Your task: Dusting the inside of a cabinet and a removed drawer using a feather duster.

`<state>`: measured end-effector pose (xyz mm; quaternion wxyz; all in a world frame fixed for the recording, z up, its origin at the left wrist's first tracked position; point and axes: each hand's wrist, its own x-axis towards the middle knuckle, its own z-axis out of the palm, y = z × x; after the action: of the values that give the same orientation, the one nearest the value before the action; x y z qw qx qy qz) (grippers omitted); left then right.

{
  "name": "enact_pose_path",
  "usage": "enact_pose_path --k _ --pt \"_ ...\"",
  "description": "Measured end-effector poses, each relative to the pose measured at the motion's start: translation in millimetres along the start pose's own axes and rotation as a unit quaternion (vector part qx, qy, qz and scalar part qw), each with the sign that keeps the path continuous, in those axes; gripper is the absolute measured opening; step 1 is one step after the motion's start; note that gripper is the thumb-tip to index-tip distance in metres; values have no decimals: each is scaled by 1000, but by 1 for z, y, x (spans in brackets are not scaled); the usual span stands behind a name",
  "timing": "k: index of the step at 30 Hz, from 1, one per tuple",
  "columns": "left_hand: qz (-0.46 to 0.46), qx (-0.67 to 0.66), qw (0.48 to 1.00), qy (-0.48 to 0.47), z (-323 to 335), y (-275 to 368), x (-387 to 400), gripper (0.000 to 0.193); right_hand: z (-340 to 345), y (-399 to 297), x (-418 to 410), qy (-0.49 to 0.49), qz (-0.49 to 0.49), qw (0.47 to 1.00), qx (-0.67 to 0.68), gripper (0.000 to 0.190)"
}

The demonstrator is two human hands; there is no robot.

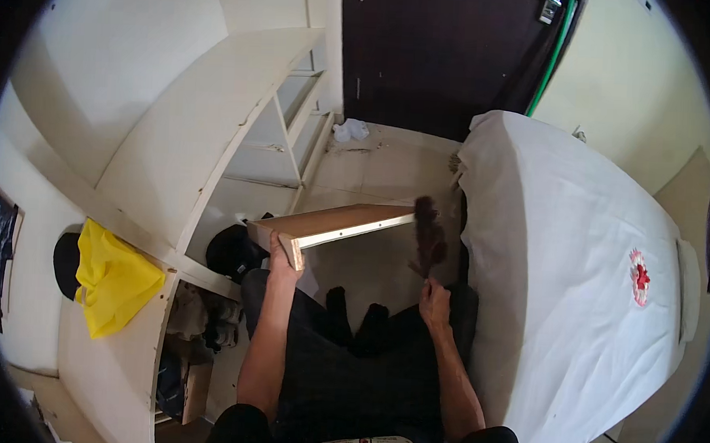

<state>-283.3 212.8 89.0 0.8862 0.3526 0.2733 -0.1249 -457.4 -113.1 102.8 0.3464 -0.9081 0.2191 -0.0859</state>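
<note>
My left hand (283,260) grips the near corner of a wooden drawer (331,220). The drawer is held tilted above my lap, and a pale metal slide rail (357,232) runs along its side. In my right hand (435,302) is the handle end of a dark brown, fluffy duster (430,233), which points away from me. The duster's head is blurred and overlaps the far right end of the drawer; I cannot tell whether they touch.
A cream built-in cabinet (214,180) with open compartments stands left, with a yellow cloth (114,282) on top. A black bag-like item (235,252) sits inside. At right is a table-like form under a white cloth (576,326). A white plastic bag (351,130) lies near the dark door (421,58).
</note>
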Motion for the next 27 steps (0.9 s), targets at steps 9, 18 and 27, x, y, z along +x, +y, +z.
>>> enact_pose_path --k 9,18,27 --pt "7 0 1000 -4 -2 -3 3 63 -13 -20 -24 -51 -68 995 61 24" --pt "11 -5 1000 22 3 -11 -10 51 -18 -45 -49 -61 -172 982 56 24" --pt "13 -51 999 -11 10 -21 -29 51 -20 -48 -70 -86 -216 966 117 30"
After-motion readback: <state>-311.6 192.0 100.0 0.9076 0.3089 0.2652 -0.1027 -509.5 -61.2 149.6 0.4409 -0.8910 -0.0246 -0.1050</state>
